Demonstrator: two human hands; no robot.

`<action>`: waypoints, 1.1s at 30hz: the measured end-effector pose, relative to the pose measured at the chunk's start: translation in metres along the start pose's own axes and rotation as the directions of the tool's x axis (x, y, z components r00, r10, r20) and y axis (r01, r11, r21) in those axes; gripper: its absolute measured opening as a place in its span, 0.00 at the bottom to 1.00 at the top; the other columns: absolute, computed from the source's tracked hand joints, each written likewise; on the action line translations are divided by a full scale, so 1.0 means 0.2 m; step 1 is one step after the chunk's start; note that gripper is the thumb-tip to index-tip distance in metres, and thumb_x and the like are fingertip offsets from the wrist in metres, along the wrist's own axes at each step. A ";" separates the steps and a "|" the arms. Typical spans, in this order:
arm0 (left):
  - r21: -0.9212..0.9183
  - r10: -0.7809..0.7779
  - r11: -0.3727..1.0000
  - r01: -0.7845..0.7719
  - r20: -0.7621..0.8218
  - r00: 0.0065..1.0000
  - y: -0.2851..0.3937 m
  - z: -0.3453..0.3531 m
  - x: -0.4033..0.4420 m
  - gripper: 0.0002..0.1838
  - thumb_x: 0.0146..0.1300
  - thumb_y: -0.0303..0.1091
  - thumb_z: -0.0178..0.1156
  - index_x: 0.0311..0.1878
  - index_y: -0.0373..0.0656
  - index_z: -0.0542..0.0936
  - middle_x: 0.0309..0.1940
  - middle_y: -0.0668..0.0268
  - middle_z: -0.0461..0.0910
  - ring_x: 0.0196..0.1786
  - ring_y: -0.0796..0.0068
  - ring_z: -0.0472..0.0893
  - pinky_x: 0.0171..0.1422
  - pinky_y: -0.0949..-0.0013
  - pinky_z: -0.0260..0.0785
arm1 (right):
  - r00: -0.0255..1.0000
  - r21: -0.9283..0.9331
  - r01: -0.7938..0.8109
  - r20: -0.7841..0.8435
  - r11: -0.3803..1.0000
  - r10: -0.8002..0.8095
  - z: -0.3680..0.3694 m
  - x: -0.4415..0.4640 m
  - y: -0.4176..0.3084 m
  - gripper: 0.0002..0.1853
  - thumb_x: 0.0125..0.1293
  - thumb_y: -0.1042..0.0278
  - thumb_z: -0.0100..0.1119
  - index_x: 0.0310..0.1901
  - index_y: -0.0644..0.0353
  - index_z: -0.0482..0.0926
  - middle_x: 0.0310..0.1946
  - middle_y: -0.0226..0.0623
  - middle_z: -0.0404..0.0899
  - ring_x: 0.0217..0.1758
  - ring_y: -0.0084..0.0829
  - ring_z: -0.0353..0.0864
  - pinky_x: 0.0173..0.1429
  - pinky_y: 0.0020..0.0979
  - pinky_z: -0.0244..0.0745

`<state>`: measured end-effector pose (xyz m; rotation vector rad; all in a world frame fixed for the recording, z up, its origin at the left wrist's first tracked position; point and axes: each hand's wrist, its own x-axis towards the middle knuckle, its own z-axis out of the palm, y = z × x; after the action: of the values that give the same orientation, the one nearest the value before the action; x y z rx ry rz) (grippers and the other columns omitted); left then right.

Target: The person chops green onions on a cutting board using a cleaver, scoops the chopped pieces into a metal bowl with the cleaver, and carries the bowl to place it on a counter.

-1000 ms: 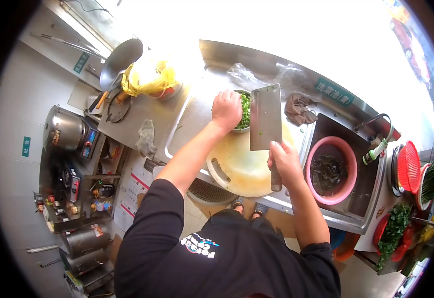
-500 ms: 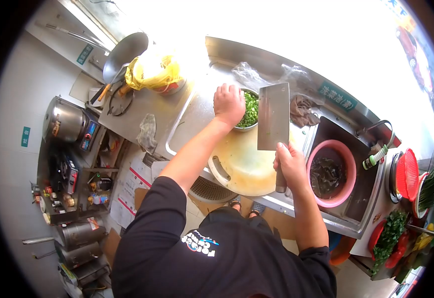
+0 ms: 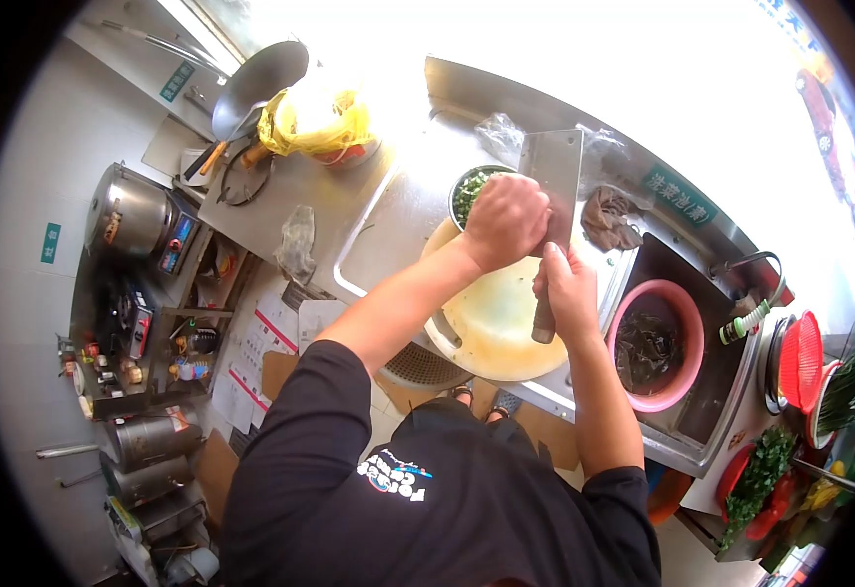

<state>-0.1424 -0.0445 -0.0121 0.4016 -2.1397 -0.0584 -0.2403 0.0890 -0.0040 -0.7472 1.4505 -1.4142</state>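
Note:
My right hand (image 3: 566,293) grips the handle of a cleaver (image 3: 556,176), its broad blade pointing up and away from me above the round cutting board (image 3: 496,328). Against the lower left side of the blade is my left hand (image 3: 508,220), fingers curled; whether anything is in them is hidden. Partly behind that hand stands a metal bowl (image 3: 454,203) of chopped greens (image 3: 468,194), at the far edge of the board.
Right of the board, a pink basin (image 3: 693,342) of water and dark contents sits in the sink (image 3: 711,406). Crumpled plastic (image 3: 499,137) and a brown bag (image 3: 608,220) lie behind. A yellow-bagged bucket (image 3: 344,132) and a wok (image 3: 261,88) stand at the left.
My left hand has left the bowl and moved right to the cleaver blade. The cleaver stays in my right hand, slightly shifted. The view has turned a little.

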 end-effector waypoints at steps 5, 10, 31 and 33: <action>0.186 -0.381 0.908 0.376 -0.007 0.925 -0.26 0.00 -0.16 0.08 0.64 0.34 0.59 0.34 0.40 0.77 0.34 0.56 0.78 0.41 0.55 0.77 0.48 0.54 0.69 | 0.996 -0.108 0.017 -0.091 0.994 -0.027 -0.09 -0.11 0.00 0.10 0.75 0.65 0.52 0.39 0.63 0.75 0.22 0.25 0.72 0.21 0.16 0.71 0.27 0.21 0.67; -0.113 -0.582 0.810 0.576 -0.025 0.813 -0.26 -0.13 -0.28 0.08 0.66 0.33 0.59 0.37 0.38 0.79 0.33 0.54 0.79 0.39 0.53 0.79 0.45 0.55 0.71 | 0.996 -0.239 -0.085 0.019 0.967 0.093 -0.29 -0.29 0.10 0.08 0.73 0.69 0.53 0.35 0.62 0.75 0.20 0.25 0.72 0.20 0.16 0.71 0.27 0.21 0.66; -0.183 -0.891 -0.041 0.982 0.451 0.047 -0.33 0.01 -0.54 0.11 0.52 0.36 0.59 0.26 0.36 0.82 0.20 0.58 0.80 0.22 0.67 0.80 0.30 0.63 0.73 | 0.954 -0.905 0.291 0.249 0.312 -0.169 -0.44 -0.68 0.42 0.08 0.63 0.71 0.61 0.42 0.63 0.81 0.29 0.49 0.80 0.34 0.50 0.81 0.37 0.44 0.75; -0.127 -0.930 0.046 0.991 0.355 0.089 -0.29 -0.03 -0.58 0.14 0.47 0.39 0.60 0.25 0.35 0.84 0.21 0.51 0.82 0.26 0.60 0.83 0.37 0.61 0.75 | 0.947 -0.936 0.309 0.286 0.166 -0.147 -0.45 -0.67 0.41 0.14 0.62 0.69 0.63 0.49 0.62 0.80 0.35 0.47 0.82 0.36 0.50 0.82 0.40 0.46 0.77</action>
<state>-0.0621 -0.0636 -0.1124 1.6689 -1.4910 -1.3226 -0.2585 0.2580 -0.0657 -1.9140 2.1560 -0.3457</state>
